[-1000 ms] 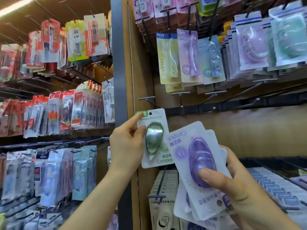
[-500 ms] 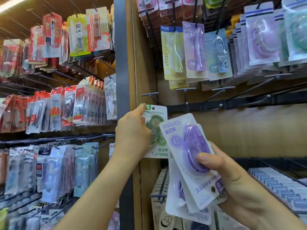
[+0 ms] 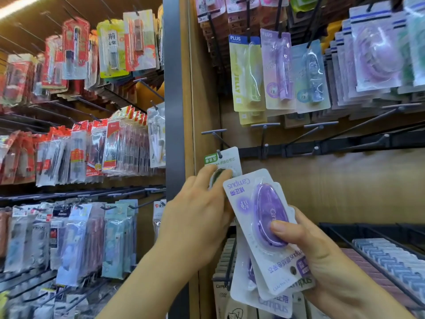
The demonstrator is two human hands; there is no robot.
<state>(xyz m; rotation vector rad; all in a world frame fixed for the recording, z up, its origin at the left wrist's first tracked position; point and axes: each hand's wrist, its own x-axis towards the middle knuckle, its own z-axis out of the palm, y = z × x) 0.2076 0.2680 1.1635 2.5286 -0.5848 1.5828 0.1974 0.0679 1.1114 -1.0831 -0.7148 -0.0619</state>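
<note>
A white card pack with a green label and a green correction tape [image 3: 226, 160] hangs at the wooden display wall, its top hole on a black peg. My left hand [image 3: 197, 222] grips this pack, fingers lying over its blister. To the right, my right hand [image 3: 322, 256] holds a fanned stack of purple Campus correction tape packs [image 3: 266, 217], upside down, with the thumb on the top blister. The purple stack overlaps the green pack's lower right corner.
Several bare black pegs [image 3: 264, 126] jut from the rail to the right of the green pack. PLUS tape packs [image 3: 248, 72] hang above. A dark pillar [image 3: 174, 88] divides off the left racks of pen refills [image 3: 76, 157]. Boxed goods [image 3: 391, 261] lie lower right.
My left hand has carried the green pack up and toward the wall, where its hole now sits on a peg. My right hand and the purple stack drifted slightly toward it.
</note>
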